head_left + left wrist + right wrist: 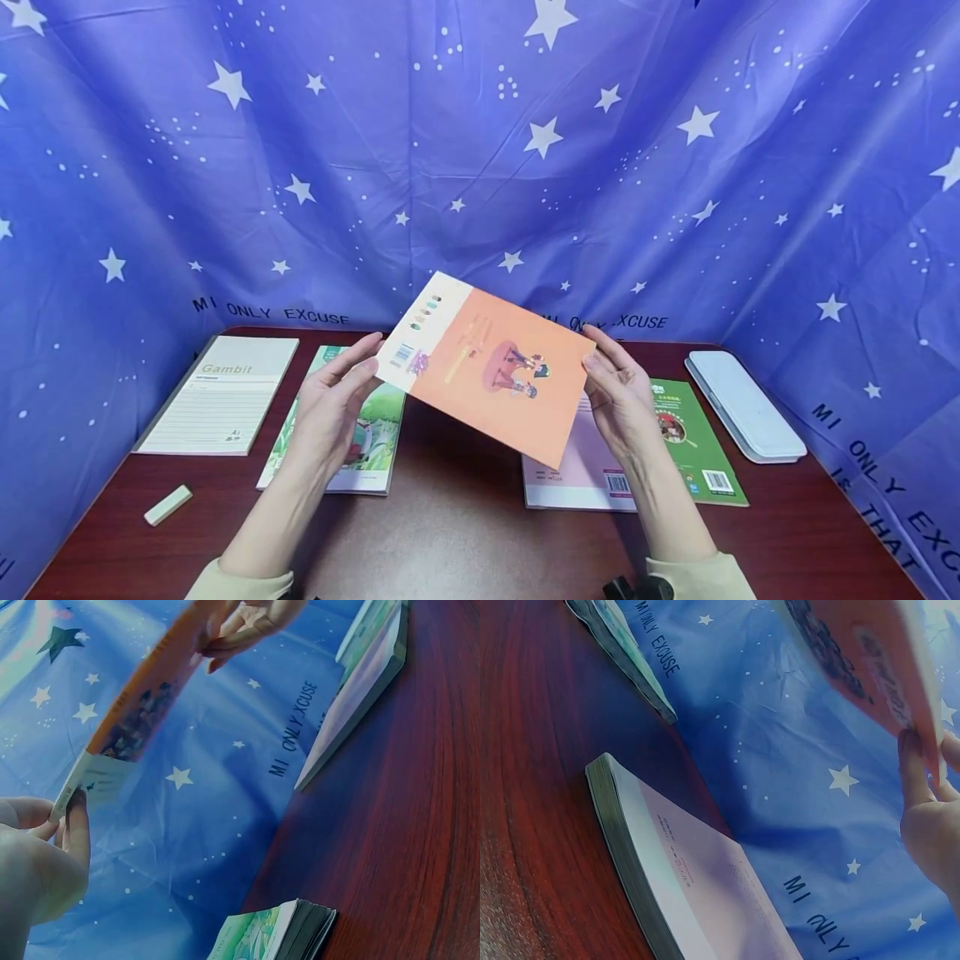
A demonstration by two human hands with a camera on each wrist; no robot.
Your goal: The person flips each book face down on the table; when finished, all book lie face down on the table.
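The left hand (330, 408) pinches the orange book (480, 350) by its white end, the right hand (618, 392) by the opposite edge — it's up there, tilted, above the table (442, 533).

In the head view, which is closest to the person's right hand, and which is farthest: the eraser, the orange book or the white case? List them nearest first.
1. Orange book: pinched in the right hand.
2. White case: on the table's right side.
3. Eraser: over on the left side.
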